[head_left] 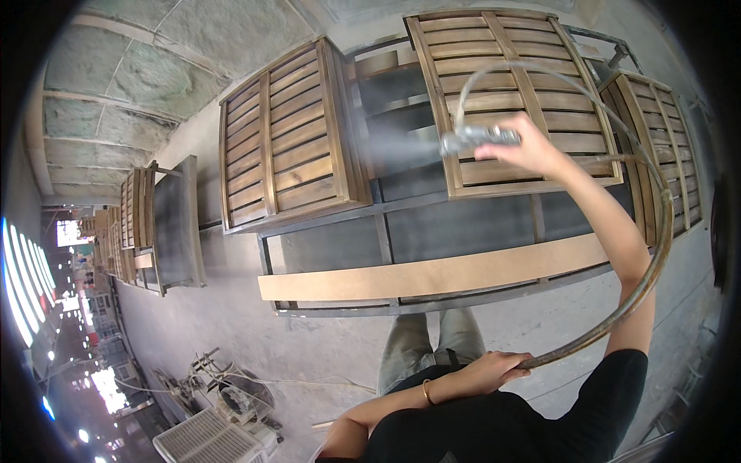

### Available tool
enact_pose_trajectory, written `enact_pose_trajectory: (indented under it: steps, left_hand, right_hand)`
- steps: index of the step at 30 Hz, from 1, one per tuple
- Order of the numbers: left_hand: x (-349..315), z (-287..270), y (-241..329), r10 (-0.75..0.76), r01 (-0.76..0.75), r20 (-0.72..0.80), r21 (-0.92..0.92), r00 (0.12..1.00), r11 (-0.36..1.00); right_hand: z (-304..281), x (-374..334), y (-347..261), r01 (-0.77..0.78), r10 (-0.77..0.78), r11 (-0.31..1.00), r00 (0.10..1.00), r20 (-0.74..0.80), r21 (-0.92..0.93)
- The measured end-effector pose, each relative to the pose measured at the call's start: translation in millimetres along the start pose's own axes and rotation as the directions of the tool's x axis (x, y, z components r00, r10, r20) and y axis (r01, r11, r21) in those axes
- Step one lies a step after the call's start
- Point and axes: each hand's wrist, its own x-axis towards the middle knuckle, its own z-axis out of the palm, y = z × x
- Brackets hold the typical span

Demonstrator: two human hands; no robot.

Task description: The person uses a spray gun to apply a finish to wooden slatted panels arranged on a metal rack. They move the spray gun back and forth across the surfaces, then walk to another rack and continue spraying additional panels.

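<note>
My right hand (526, 148) is closed round a silver spray gun (467, 140), held over the near side of a slatted wooden crate (529, 103). A pale mist (397, 149) leaves the gun's nozzle toward the left, at the side of another slatted wooden crate (301, 147). Down by my waist, my left hand (492, 372) is wrapped round a worn, stained hose (594, 337). The hose curves up past my right forearm. A thinner clear tube (461, 100) loops over the middle crate to the gun.
Both crates rest on a dark metal-framed table (324, 245), with a long pale board (432, 276) along its near edge. A third slatted crate (664, 147) stands at the right. Another dark table (174, 224) and a machine with a wheel (239, 397) are on the left.
</note>
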Motion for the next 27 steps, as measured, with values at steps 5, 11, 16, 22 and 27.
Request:
enact_pose_trajectory:
  steps: [5, 11, 16, 22, 27]
  left_hand:
    - [-3, 11, -10, 0.092, -0.092, 0.001, -0.008, 0.996, 0.996]
    - [-14, 2, -8, 0.074, -0.073, -0.07, 0.011, 0.995, 0.997]
    - [-29, -14, -1, -0.087, 0.074, -0.132, -0.097, 0.987, 0.993]
    - [-43, -12, 1, 0.009, -0.095, -0.339, -0.238, 0.941, 0.967]
    - [-44, -13, 6, -0.032, 0.002, -0.22, -0.135, 0.975, 0.991]
  right_hand:
    - [-7, -30, -12, -0.268, 0.231, 0.962, 0.901, 0.366, 0.051]
    - [-8, 37, -1, 0.091, -0.097, 0.991, 0.994, -0.058, -0.096]
    - [-17, 151, -3, 0.056, -0.098, 0.966, 0.983, -0.156, -0.253]
    - [6, 207, -29, 0.068, -0.18, 0.894, 0.96, -0.216, -0.444]
    - [4, 179, -64, 0.273, -0.286, 0.848, 0.957, 0.041, -0.454]
